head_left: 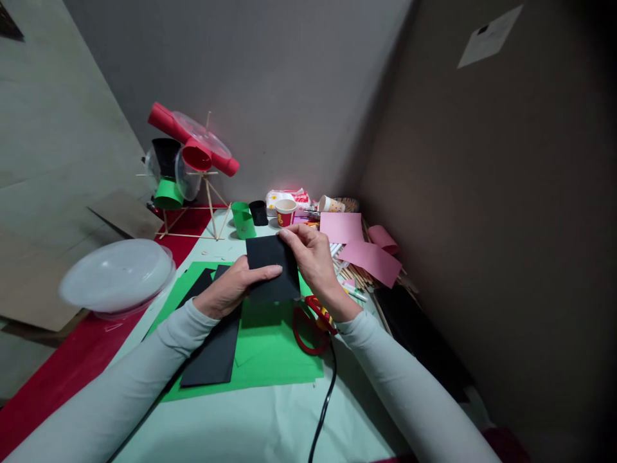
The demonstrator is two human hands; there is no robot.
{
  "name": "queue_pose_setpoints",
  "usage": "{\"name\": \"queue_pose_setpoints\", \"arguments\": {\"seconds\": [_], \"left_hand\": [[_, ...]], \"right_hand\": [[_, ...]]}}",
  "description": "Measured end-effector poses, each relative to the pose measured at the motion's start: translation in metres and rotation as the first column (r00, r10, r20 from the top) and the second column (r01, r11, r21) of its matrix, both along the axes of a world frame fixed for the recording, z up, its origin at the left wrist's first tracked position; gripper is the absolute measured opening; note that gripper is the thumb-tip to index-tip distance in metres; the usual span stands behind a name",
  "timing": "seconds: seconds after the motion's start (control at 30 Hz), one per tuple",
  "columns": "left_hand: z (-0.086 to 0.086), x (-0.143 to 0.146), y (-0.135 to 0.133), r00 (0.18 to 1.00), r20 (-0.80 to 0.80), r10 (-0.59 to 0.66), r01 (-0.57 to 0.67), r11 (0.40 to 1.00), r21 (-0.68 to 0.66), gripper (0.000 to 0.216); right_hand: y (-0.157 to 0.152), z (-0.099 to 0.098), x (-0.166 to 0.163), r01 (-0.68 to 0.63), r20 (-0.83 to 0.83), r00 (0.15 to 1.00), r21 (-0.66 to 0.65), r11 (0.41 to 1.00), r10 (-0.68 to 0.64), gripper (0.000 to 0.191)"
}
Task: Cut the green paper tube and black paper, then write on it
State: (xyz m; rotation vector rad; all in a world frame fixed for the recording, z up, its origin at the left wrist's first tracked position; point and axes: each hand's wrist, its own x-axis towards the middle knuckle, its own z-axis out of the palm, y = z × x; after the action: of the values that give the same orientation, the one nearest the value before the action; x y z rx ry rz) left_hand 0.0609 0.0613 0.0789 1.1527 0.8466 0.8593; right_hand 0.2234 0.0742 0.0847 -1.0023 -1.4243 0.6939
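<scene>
A small rectangle of black paper (pixel 270 283) is held up over the table between both hands. My left hand (pixel 236 283) grips its left side, the thumb lying flat across the front. With thumb and fingertips, my right hand (pixel 313 257) pinches the top right corner. Below lie green paper sheets (pixel 274 354), with a black paper strip (pixel 212 354) on them. Red-handled scissors (pixel 311 331) rest under my right wrist, partly hidden by it.
A stick frame (pixel 211 206) bearing red tubes (pixel 168 122) and clear discs stands at the back left. Plastic lids (pixel 118 273) lie on the left. Behind my hands are a paper cup (pixel 285 212) and green rolls (pixel 243 222). Pink paper (pixel 371 260) covers sticks at right. A black cable (pixel 324 405) runs toward me.
</scene>
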Motion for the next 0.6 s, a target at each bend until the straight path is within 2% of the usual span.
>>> {"name": "queue_pose_setpoints", "arguments": {"seconds": [0.17,0.27,0.3,0.4,0.5,0.6], "left_hand": [[0.005,-0.007,-0.016,0.994,0.075,0.081,-0.082,0.997,0.005,0.038],[0.005,-0.023,-0.021,0.976,0.115,0.183,-0.184,0.983,-0.006,0.035],[0.004,-0.028,-0.023,0.965,0.13,0.226,-0.227,0.974,-0.005,0.033],[0.0,-0.043,-0.026,0.926,0.187,0.327,-0.336,0.942,0.018,0.029],[-0.003,-0.052,-0.027,0.9,0.241,0.362,-0.377,0.926,0.018,0.033],[-0.005,-0.056,-0.029,0.88,0.291,0.375,-0.394,0.919,0.009,0.042]], "right_hand": [[-0.007,0.004,0.008,-0.048,0.185,0.981,-0.058,0.997,0.058,0.04],[-0.021,-0.004,0.018,-0.029,0.396,0.916,-0.114,0.993,0.072,0.022],[-0.027,-0.009,0.022,-0.01,0.478,0.876,-0.129,0.992,0.071,0.015],[-0.046,-0.025,0.032,0.031,0.667,0.741,-0.161,0.986,0.085,0.013],[-0.06,-0.033,0.036,0.04,0.776,0.623,-0.153,0.987,0.095,0.007],[-0.069,-0.032,0.036,0.063,0.915,0.401,-0.072,0.995,0.041,0.015]]}}
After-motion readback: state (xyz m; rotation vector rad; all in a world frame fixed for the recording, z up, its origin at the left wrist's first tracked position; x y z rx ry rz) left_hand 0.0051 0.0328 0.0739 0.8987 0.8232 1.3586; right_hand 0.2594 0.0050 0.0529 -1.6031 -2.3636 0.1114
